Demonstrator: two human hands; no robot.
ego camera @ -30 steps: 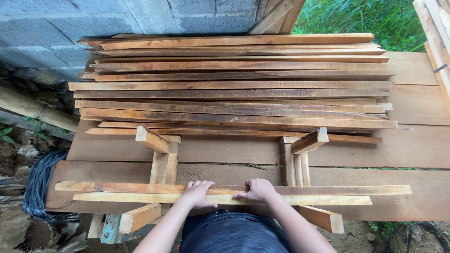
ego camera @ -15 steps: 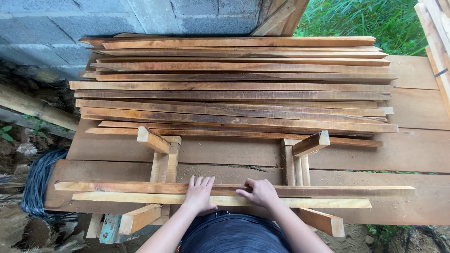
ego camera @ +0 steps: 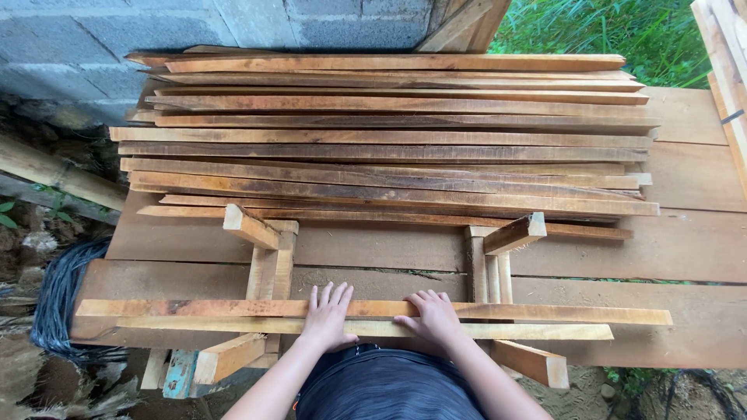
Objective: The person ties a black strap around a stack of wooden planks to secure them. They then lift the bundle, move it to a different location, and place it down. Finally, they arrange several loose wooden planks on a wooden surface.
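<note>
Two long thin wooden slats lie side by side across two small wooden cradle jigs at the near edge of a plank workbench (ego camera: 685, 249). My left hand (ego camera: 327, 317) rests flat with fingers spread over both slats, the reddish far slat (ego camera: 560, 313) and the paler near slat (ego camera: 194, 323). My right hand (ego camera: 433, 317) presses on the same slats just to the right, fingers curled over them. The left jig (ego camera: 268, 264) and the right jig (ego camera: 498, 257) each have angled stop blocks.
A large stack of several long wooden slats (ego camera: 389, 140) fills the far half of the bench. A grey block wall (ego camera: 156, 23) stands behind, grass at the top right. More boards (ego camera: 724, 70) lean at the right edge. A dark coil of wire (ego camera: 58, 303) lies on the ground left.
Both hands have slid a little further forward over the two slats, and the left fingers are spread wider. The slats and jigs stay where they were.
</note>
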